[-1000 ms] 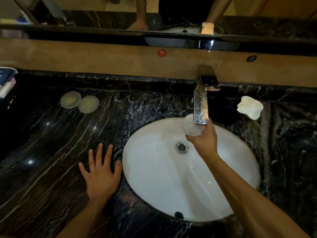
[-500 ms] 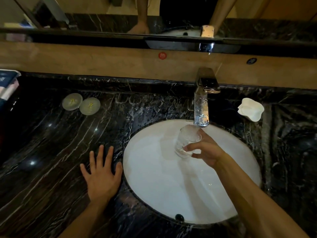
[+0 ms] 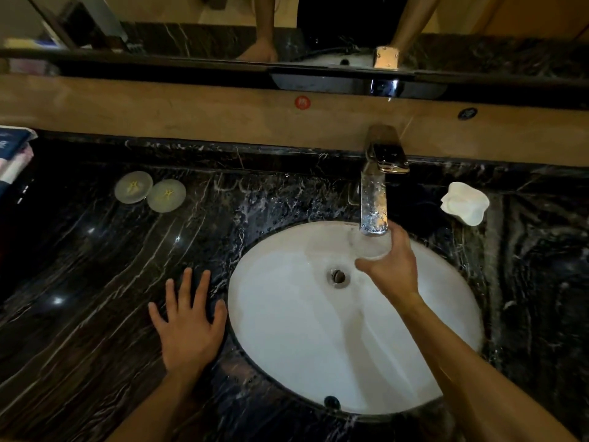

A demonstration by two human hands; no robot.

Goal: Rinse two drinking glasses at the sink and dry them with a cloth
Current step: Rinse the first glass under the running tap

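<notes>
Here I see my right hand curled round the drinking glass, holding it right under the faucet spout at about one o'clock over the white sink — the glass is clear and hard to make out against the basin. My left hand lies flat, fingers spread, on the dark marble surface, just beside the sink rim at nine o'clock. Two round pale coasters sit touching at ten o'clock — a white soap dish at two.
</notes>
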